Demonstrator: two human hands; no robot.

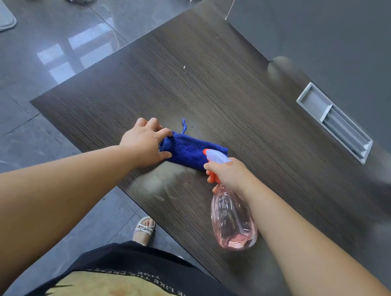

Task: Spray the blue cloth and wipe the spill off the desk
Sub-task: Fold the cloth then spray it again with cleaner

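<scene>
Blue cloth [190, 151], folded, lies on the dark wood-grain desk [220, 90] near its front edge. At its left end the person's left hand [145, 143] pinches the fabric between thumb and fingers. A pale, smeared spill [162, 180] marks the wood just in front of the cloth. To the right, the right hand [231, 173] grips the neck of a pink spray bottle [232, 220], its nozzle over the cloth, forefinger on the orange trigger [211, 176].

fluffy blue cloth [190, 151], matt woodgrain desk [220, 90]
</scene>
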